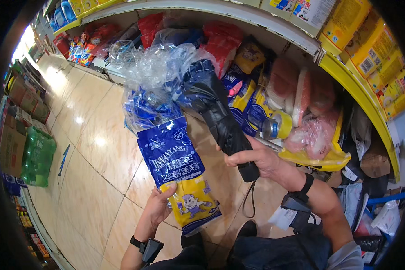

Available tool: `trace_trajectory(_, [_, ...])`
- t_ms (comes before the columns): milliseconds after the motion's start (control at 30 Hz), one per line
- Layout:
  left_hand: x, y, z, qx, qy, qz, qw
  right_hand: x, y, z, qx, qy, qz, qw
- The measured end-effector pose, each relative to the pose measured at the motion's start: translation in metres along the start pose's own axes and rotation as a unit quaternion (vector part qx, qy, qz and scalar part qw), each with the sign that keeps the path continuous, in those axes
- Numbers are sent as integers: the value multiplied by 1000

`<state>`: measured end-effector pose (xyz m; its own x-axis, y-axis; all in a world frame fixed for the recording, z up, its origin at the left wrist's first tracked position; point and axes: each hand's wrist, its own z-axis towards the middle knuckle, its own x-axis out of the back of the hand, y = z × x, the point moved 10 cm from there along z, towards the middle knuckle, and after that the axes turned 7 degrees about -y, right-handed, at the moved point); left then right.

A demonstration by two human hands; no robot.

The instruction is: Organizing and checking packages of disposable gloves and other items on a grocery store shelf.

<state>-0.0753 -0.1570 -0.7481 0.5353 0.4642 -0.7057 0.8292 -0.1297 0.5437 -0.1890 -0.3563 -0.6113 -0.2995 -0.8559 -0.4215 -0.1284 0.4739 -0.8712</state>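
Observation:
My left hand grips the lower part of a blue-and-yellow plastic packet of rubber gloves, thumb on its front. The packet bears writing and a cartoon figure. My right hand is closed around the handle end of a folded black umbrella, whose wrist loop hangs below. Crumpled clear plastic bags lie against the umbrella's far end. Behind the packet's top edge, a clear bag with blue contents is partly hidden; whether it is held too cannot be told.
On the low shelf sit pink slippers in plastic, rolls of tape and more glove packets. A yellow shelf edge curves along the right, below yellow jugs. Wrapped green bottles stand on the tiled floor at left.

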Motion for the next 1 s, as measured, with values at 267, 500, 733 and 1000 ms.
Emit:
trace_trajectory(267, [2, -10, 16, 17, -9, 5, 1000, 27, -9, -27, 115, 28, -164, 979])
trace_trajectory(500, [-8, -11, 19, 35, 2, 18, 999, 42, -2, -39, 118, 39, -265, 956])
trace_trajectory(733, [-9, -9, 14, 40, 13, 20, 999, 37, -7, -38, 164, 39, -325, 931])
trace_trajectory(1000, [-6, -10, 9, 41, 27, 28, 998, 20, -22, -32, 173, 37, -366, 914])
